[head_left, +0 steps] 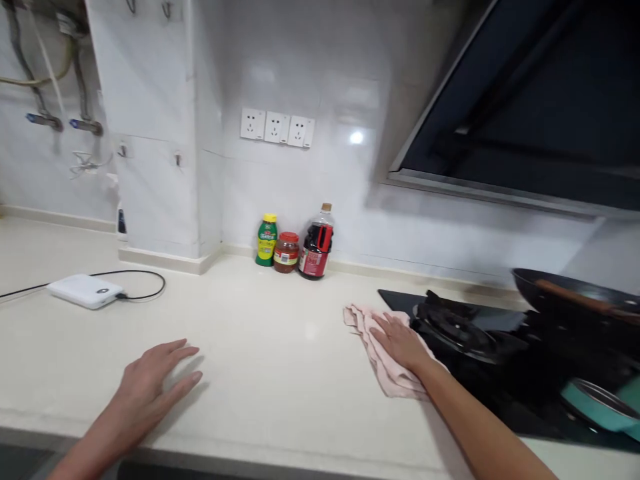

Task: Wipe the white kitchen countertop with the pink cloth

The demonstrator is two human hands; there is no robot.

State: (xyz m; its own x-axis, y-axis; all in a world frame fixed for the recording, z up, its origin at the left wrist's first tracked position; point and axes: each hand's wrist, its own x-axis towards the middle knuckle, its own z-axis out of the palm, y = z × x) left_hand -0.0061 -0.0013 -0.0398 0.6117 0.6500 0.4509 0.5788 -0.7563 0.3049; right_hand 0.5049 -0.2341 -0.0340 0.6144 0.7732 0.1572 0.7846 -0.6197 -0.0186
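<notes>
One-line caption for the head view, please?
Right hand presses pink cloth on countertop beside stove; left hand rests flat.

Bright, even overhead light washes the pale desk (280, 347) and tiled wall (310, 67), leaving a small glare spot on the tiles and soft shadows under the hands, while the whole picture is slightly blurred, bends at its edges, and the hood (525, 100) stays dark.
</notes>
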